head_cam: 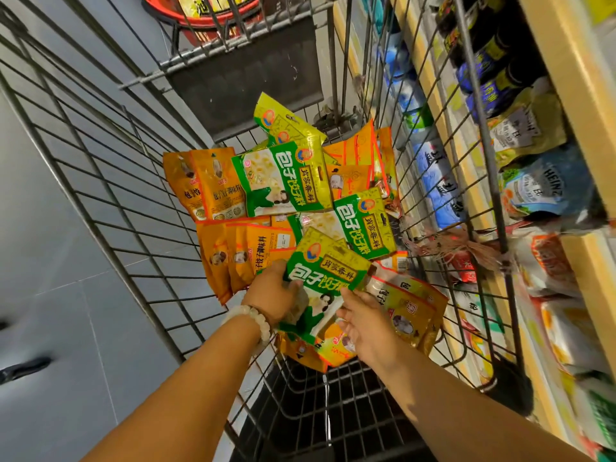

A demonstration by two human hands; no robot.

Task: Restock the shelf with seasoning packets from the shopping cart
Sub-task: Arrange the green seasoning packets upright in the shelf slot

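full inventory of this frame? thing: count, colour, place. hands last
shopping cart: one, grey wire, centre.
green seasoning packets: at least four, green and yellow, in the cart.
orange seasoning packets: a dozen or more, exact count unclear, in the cart.
shelf: one, pale wood edge, right, stocked with pouches and dark bottles.
red basket: one, top, beyond the cart.
floor: grey tiles, left.
bead bracelet: one, white, left wrist.
left hand: grips the nearest green packet.
right hand: fingers straight, at that packet's right edge.
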